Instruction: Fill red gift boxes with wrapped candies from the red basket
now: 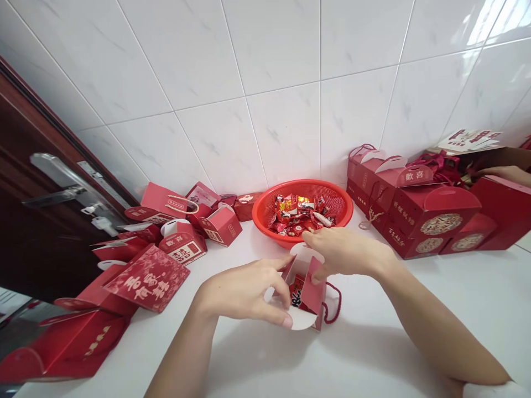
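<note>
Probably light and easily creased, the box (314, 296) is best held by its walls, its near flap (305, 320) pinched by the left hand (257, 293), right wall (315, 288) by the right hand (346, 251).

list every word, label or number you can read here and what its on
"歡喜": flap of a box on the right
"歡喜": small box on the left
"吾家有" plus an unclear last character: patterned box on the left
Too small or blurred: wrappers in the red basket, packet inside the open box, white cards
</note>
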A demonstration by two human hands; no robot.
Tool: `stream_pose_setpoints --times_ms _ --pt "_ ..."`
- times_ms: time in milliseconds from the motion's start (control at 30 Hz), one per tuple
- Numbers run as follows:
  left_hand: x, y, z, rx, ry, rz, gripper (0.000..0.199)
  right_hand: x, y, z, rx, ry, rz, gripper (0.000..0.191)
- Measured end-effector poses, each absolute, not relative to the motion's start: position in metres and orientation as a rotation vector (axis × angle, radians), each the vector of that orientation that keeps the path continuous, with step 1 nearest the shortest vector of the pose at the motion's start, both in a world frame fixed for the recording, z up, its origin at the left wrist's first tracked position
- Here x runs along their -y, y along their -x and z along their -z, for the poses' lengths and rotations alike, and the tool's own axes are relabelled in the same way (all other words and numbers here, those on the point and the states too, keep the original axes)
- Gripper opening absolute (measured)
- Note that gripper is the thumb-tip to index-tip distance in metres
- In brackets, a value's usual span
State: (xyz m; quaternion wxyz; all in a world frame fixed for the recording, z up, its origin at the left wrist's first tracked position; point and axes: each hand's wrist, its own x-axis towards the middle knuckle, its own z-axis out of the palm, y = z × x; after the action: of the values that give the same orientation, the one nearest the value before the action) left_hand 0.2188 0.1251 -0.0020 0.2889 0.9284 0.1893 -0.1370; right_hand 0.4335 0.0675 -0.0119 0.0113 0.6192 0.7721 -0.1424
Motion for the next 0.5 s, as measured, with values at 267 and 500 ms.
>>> stream_pose_setpoints --times_ms 267,500 --pt "-0.120 -0.223 0.006 -0.582 -2.540 0.350 0.045 -0.068 -0.414 0.019 -2.498 -1.868 0.128 0.053" --pt "-0.123 -0.221 0.011 -0.385 -2.566 0.307 0.044 -0.068 -0.413 0.018 -2.470 -1.820 0.101 0.050"
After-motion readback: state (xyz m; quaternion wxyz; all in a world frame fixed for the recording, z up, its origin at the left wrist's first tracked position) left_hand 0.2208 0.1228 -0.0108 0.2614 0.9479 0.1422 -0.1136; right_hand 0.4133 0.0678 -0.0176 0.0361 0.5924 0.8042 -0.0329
